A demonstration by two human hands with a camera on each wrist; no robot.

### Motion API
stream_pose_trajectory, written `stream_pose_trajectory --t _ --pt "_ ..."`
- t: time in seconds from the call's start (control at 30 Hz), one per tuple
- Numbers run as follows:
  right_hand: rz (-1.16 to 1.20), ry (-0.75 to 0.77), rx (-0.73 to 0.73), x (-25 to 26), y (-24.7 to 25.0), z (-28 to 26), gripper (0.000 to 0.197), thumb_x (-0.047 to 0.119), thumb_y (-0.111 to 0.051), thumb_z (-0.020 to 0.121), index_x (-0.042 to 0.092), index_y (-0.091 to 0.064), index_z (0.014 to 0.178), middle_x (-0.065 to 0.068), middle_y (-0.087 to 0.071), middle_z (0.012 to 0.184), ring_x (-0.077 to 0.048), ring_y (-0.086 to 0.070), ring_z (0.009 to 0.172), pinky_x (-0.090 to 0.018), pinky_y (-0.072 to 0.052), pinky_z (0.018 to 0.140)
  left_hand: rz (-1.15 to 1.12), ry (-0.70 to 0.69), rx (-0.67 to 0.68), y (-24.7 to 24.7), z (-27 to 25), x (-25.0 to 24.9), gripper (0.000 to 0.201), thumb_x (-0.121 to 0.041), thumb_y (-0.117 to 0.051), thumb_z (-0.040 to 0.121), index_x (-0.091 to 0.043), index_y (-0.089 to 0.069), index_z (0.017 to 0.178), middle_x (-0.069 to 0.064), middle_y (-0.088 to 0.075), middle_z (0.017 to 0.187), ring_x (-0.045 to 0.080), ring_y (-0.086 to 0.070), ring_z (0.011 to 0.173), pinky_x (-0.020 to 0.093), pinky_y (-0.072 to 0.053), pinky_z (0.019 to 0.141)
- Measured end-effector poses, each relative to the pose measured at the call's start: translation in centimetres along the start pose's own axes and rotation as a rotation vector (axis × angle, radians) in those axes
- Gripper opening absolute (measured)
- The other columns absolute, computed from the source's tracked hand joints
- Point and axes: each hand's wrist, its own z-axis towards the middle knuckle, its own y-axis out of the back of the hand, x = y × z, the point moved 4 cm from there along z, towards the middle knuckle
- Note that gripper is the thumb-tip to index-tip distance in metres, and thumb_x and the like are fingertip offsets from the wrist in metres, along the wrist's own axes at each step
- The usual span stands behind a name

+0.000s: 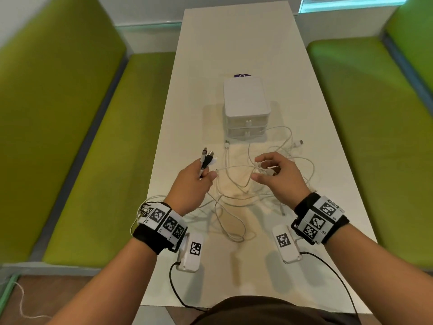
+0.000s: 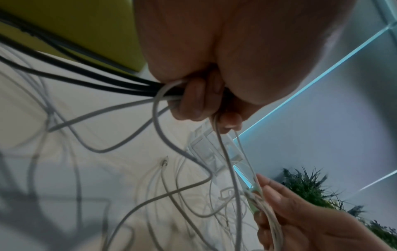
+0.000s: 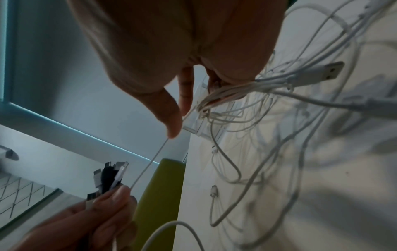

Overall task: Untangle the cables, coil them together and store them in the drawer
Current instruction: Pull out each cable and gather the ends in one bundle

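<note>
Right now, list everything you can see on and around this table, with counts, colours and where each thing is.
Cables: several, mostly white, some black, tangled on the table's near half.
Connector ends: a bunch, black and white, in the left grip.
Drawer unit: one, white, two drawers shut, mid-table.
Table: one, white.
Benches: two, green, either side.
Left hand: grips the connector ends.
Right hand: pinches white cable strands.

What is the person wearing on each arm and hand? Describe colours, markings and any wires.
Arms bare, no sleeves or gloves. Left hand and right hand each have a black wrist strap carrying white blocks with black square-patterned markers, plus a white tagged module trailing a black wire.
</note>
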Motion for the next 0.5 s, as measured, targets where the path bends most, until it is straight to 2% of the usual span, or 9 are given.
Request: stream_pose_trajectory --t 0.07,0.1,0.2,0.23,0.3,0.33,0.4,0.43,0.5 --pt "-0.007 0.003 0.000 -0.1 0.1 0.0 0.034 0.005 -0.081 0.079 0.027 -0.072 0.104 0.001 -0.061 0.095 0.003 -0.056 0.069 -0.009 -0.045 0.068 -0.066 0.015 -0.007 0.3 0.0 0.0 0.014 -0.012 -0.056 0.100 -0.006 -0.054 0.113 -0.007 -0.041 0.071 0.012 -0.047 0.060 0.014 -0.043 0.058" --pt "-0.017 0.002 0.007 -0.2 0.1 0.1 0.033 0.004 -0.080 0.080 0.027 -0.073 0.103 0.003 -0.058 0.089 0.004 -0.052 0.061 -0.012 -0.046 0.067 -0.079 0.024 -0.010 0.4 0.0 0.2 0.015 -0.011 -0.056 0.100 -0.005 -0.052 0.112 -0.007 -0.040 0.071 0.011 -0.047 0.060 0.014 -0.043 0.058" --pt "-0.039 0.000 0.013 -0.4 0.2 0.2 0.011 0.019 -0.083 0.082 0.023 -0.077 0.091 0.005 -0.049 0.069 -0.002 -0.042 0.053 -0.019 -0.040 0.063 -0.127 0.029 0.004 0.3 0.0 0.4 0.026 -0.013 -0.056 0.100 -0.016 -0.059 0.126 -0.011 -0.041 0.070 0.011 -0.048 0.062 0.022 -0.045 0.064" --pt "-0.043 0.002 0.014 -0.3 0.3 0.1 0.008 0.026 -0.083 0.082 0.022 -0.078 0.087 0.005 -0.050 0.066 -0.004 -0.042 0.054 -0.020 -0.039 0.062 -0.127 0.020 0.023 0.2 -0.2 0.4 0.025 -0.015 -0.057 0.100 -0.020 -0.060 0.124 -0.012 -0.042 0.070 0.010 -0.048 0.061 0.024 -0.044 0.065" --pt "-0.066 0.015 0.029 -0.1 0.5 0.0 0.012 0.036 -0.081 0.084 0.025 -0.077 0.087 0.008 -0.061 0.072 -0.004 -0.051 0.062 -0.018 -0.043 0.066 -0.115 -0.010 0.026 0.3 -0.6 -0.1 0.012 -0.024 -0.056 0.101 -0.017 -0.060 0.110 -0.011 -0.045 0.071 0.004 -0.047 0.058 0.020 -0.042 0.061" --pt "-0.079 0.028 0.049 0.1 0.7 -0.1 0.013 0.039 -0.079 0.084 0.028 -0.077 0.091 0.012 -0.069 0.082 0.000 -0.059 0.073 -0.016 -0.045 0.073 -0.152 -0.023 -0.004 0.7 -0.8 -0.4 0.011 -0.031 -0.055 0.101 -0.021 -0.056 0.096 -0.010 -0.047 0.071 0.001 -0.046 0.055 0.016 -0.040 0.057" --pt "-0.107 0.070 0.085 0.4 1.1 -0.1 0.016 0.040 -0.075 0.088 0.034 -0.075 0.102 0.017 -0.073 0.104 0.004 -0.063 0.103 -0.020 -0.045 0.090 -0.314 -0.027 -0.121 3.0 -1.0 -0.7 0.026 -0.045 -0.056 0.098 -0.025 -0.053 0.081 -0.008 -0.046 0.066 0.002 -0.042 0.053 0.017 -0.035 0.050" --pt "-0.123 0.087 0.079 0.5 1.5 -0.1 0.017 0.040 -0.073 0.089 0.035 -0.074 0.106 0.019 -0.072 0.110 0.003 -0.061 0.111 -0.023 -0.044 0.095 -0.355 -0.029 -0.173 4.6 -1.0 -0.7 0.031 -0.049 -0.058 0.095 -0.026 -0.052 0.075 -0.008 -0.044 0.063 0.005 -0.039 0.053 0.019 -0.033 0.048" --pt "-0.157 0.089 0.035 0.4 2.6 0.0 0.013 0.033 -0.071 0.092 0.032 -0.075 0.104 0.017 -0.073 0.108 0.001 -0.063 0.108 -0.026 -0.047 0.093 -0.239 -0.052 -0.176 7.6 -1.1 -0.8 0.025 -0.043 -0.062 0.093 -0.026 -0.055 0.077 -0.003 -0.045 0.064 0.011 -0.037 0.054 0.024 -0.030 0.048"
